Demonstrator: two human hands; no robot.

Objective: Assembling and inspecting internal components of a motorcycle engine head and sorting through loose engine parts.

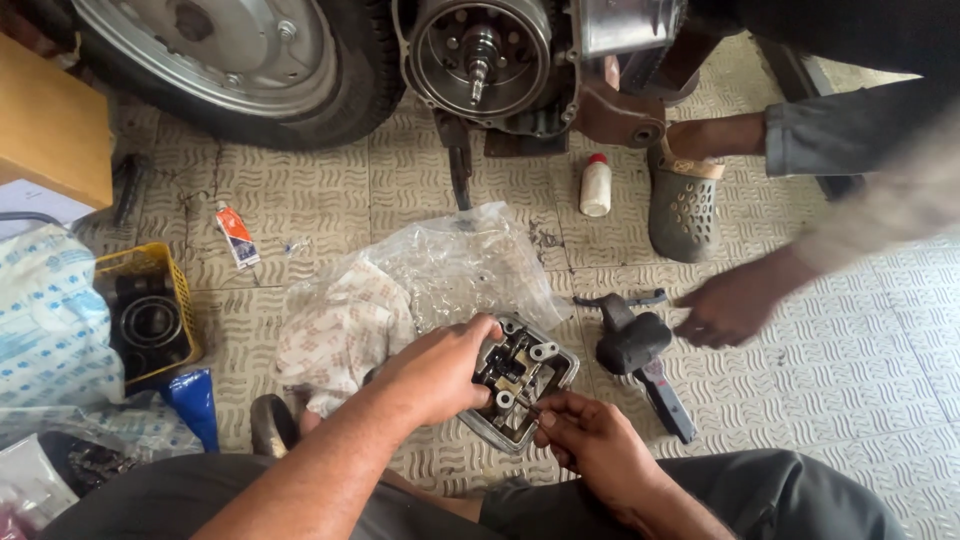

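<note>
A grey metal engine cover with rocker parts inside (525, 372) lies open side up on the tiled floor in front of me. My left hand (440, 368) grips its left edge, thumb over the rim. At the cover's lower edge, my right hand (590, 440) pinches a small part with its fingertips; the part is too small to make out. A crumpled clear plastic bag (455, 265) lies just behind the cover.
Another person's hand (735, 305) reaches toward a black tool with a blue handle (640, 355). Their sandalled foot (685, 205) stands by a white bottle with a red cap (596, 185). A motorcycle wheel (230, 60) and exposed engine rotor (478, 50) are behind. A yellow crate (150, 315) sits left.
</note>
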